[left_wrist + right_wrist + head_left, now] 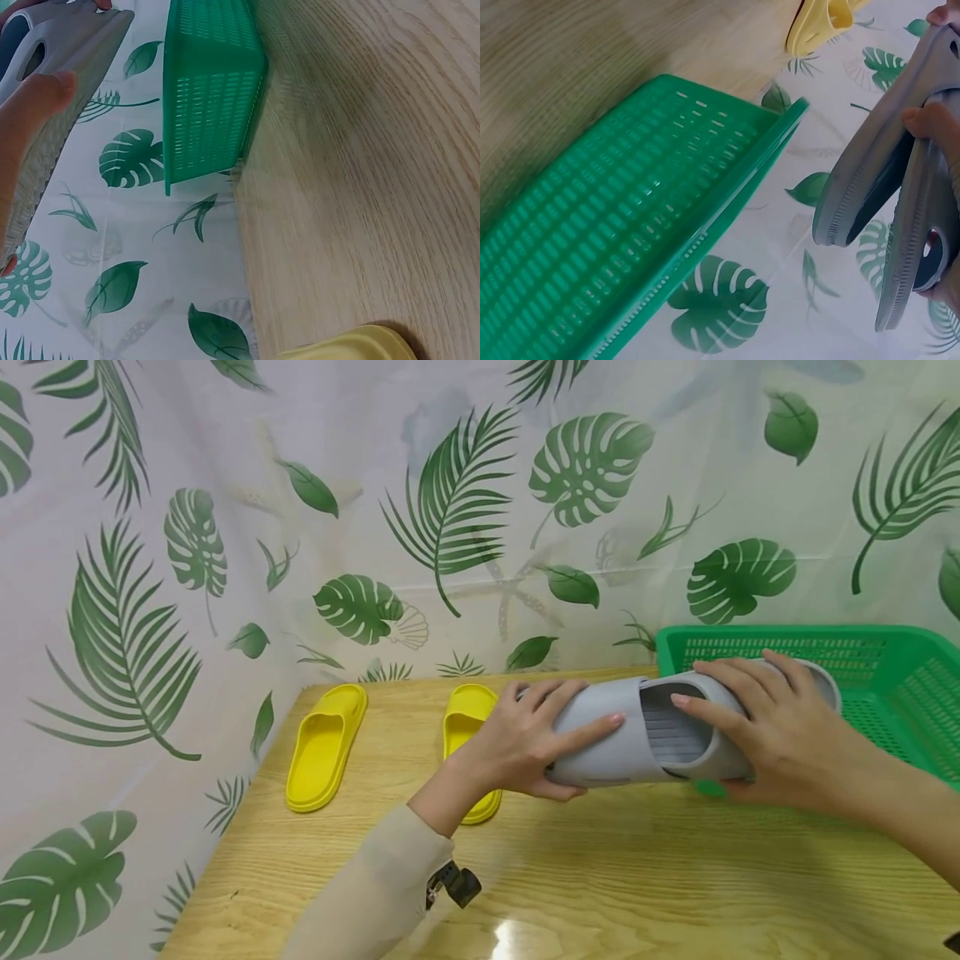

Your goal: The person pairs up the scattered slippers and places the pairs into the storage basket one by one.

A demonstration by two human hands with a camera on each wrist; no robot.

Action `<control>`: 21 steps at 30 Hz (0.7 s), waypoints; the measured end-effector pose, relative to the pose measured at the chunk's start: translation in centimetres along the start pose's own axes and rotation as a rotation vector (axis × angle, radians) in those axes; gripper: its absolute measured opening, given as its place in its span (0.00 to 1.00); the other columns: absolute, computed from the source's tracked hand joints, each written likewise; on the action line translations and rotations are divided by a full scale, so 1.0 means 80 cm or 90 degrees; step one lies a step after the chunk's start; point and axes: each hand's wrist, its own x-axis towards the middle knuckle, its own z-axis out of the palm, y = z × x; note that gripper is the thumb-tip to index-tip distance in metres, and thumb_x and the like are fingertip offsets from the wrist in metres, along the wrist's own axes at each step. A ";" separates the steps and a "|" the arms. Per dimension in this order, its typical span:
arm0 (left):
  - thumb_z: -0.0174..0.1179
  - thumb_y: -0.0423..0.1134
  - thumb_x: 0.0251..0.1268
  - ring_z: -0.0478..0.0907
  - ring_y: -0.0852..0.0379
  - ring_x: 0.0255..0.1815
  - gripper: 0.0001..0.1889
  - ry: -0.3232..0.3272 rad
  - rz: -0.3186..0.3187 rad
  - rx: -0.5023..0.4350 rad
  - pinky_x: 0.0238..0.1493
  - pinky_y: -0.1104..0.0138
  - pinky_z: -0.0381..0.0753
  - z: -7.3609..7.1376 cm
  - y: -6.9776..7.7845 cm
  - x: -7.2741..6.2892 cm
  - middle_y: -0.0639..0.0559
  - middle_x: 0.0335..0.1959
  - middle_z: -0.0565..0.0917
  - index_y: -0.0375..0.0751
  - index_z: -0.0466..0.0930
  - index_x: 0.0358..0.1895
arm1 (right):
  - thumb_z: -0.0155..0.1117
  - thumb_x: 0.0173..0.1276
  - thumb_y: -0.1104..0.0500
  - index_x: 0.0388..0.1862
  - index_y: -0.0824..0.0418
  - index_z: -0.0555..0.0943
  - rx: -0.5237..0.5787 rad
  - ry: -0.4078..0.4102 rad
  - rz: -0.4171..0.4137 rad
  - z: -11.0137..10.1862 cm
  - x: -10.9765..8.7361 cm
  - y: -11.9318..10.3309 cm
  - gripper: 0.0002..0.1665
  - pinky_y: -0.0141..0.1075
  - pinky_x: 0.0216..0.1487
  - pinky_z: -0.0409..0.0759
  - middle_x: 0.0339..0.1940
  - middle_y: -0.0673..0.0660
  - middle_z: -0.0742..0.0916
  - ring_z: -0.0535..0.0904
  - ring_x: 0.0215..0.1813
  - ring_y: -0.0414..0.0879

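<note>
Both hands hold a pair of grey slippers (600, 760) above the table, in front of the green basket. My left hand (517, 743) grips the pair at its left end, index finger laid along the upper. At the other end my right hand (795, 735) grips it, with the thumb by the foot opening. The right wrist view shows two slippers, one grey slipper (870, 165) overlapping the other grey slipper (901, 262), their ends spread apart. In the left wrist view a ridged sole side (45, 150) shows beside the left thumb.
A green perforated basket (787, 633) stands at the table's back right. On the left of the wooden table (600, 877) lie one yellow slipper (318, 768) and a second yellow slipper (468, 697), partly hidden by the left arm. A leaf-patterned cloth (465, 635) hangs behind.
</note>
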 end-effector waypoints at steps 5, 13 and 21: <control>0.42 0.74 0.52 0.74 0.46 0.55 0.37 -0.017 0.002 -0.014 0.42 0.55 0.74 0.012 -0.002 0.012 0.40 0.61 0.72 0.60 0.72 0.63 | 0.32 0.60 0.25 0.61 0.59 0.69 0.016 -0.006 0.009 0.000 -0.008 0.012 0.47 0.60 0.51 0.62 0.57 0.70 0.73 0.67 0.55 0.65; 0.43 0.75 0.51 0.75 0.46 0.53 0.38 -0.018 0.014 -0.008 0.43 0.55 0.76 0.028 -0.006 0.030 0.41 0.61 0.72 0.60 0.72 0.63 | 0.31 0.59 0.24 0.61 0.59 0.68 0.009 -0.020 0.022 0.000 -0.019 0.029 0.48 0.60 0.50 0.61 0.57 0.70 0.72 0.67 0.54 0.65; 0.40 0.76 0.52 0.74 0.47 0.55 0.40 -0.058 0.018 -0.007 0.42 0.57 0.75 0.036 -0.010 0.046 0.42 0.62 0.71 0.61 0.68 0.66 | 0.31 0.58 0.24 0.62 0.61 0.66 0.007 -0.030 0.026 -0.002 -0.029 0.043 0.50 0.59 0.50 0.61 0.56 0.72 0.72 0.66 0.53 0.66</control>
